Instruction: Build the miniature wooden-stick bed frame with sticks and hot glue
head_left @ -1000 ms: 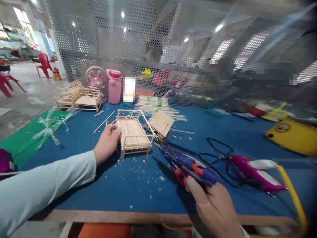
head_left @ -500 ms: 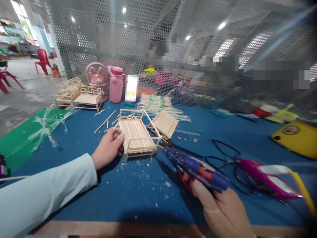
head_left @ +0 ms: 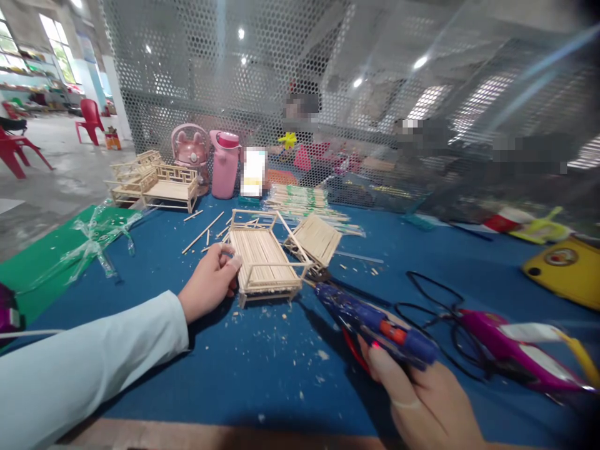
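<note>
A miniature bed made of thin wooden sticks (head_left: 263, 255) stands on the blue table, with rails at its far and near ends. My left hand (head_left: 213, 280) grips its left edge between thumb and fingers. My right hand (head_left: 422, 394) is wrapped round a blue hot glue gun (head_left: 370, 315) with a red trigger and a small red light. The gun's nozzle points at the bed's near right corner; whether it touches I cannot tell. A slanting stick (head_left: 291, 236) runs along the bed's right side. Just right of it, a second stick panel (head_left: 316, 240) lies tilted.
Finished stick furniture (head_left: 164, 186), a pink bottle (head_left: 225, 165) and a lit phone (head_left: 254, 174) stand at the back. Behind them rises a perforated metal screen (head_left: 262, 75). Stick bundles (head_left: 300, 200) lie before it. A purple tool (head_left: 520, 347) and black cable lie right.
The whole view has shifted slightly, so everything appears a little lower and further right. Both hands keep their hold, and the glue gun stays at the bed's near right corner.
</note>
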`<state>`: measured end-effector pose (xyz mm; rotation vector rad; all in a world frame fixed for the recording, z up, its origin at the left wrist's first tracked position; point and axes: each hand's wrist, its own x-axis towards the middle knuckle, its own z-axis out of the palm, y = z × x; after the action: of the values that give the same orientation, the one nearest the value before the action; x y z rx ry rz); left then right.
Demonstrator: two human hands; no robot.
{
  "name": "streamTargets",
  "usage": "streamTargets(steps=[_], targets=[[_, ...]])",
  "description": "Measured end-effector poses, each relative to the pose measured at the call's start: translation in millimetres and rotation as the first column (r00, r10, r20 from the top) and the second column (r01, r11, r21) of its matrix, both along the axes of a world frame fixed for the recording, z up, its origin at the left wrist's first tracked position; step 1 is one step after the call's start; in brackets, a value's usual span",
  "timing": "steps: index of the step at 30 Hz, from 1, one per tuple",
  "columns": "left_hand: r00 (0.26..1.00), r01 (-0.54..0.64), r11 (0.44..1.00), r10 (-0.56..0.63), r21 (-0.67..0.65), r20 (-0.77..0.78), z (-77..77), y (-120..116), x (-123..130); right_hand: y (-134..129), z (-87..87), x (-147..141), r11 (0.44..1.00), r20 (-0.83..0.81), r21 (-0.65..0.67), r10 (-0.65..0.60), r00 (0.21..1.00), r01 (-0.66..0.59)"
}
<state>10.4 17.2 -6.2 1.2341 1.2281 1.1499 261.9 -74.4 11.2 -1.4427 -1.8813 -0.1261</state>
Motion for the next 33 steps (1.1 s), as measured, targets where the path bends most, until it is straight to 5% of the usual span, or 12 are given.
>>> streamTargets(steps=[16, 33], targets=[[1.000, -0.014, 1.000, 0.014, 0.005, 0.008, -1.4, 0.1, 0.1, 3.8, -2.0, -5.3, 0.996, -0.005, 0.009, 0.092, 0.996, -0.092], [0.999, -0.008, 1.000, 0.006, 0.022, 0.054, -2.6, 0.2, -0.8, -2.7, -7.4, -6.1, 0.998, -0.057, -0.022, 0.054, 0.997, -0.055]])
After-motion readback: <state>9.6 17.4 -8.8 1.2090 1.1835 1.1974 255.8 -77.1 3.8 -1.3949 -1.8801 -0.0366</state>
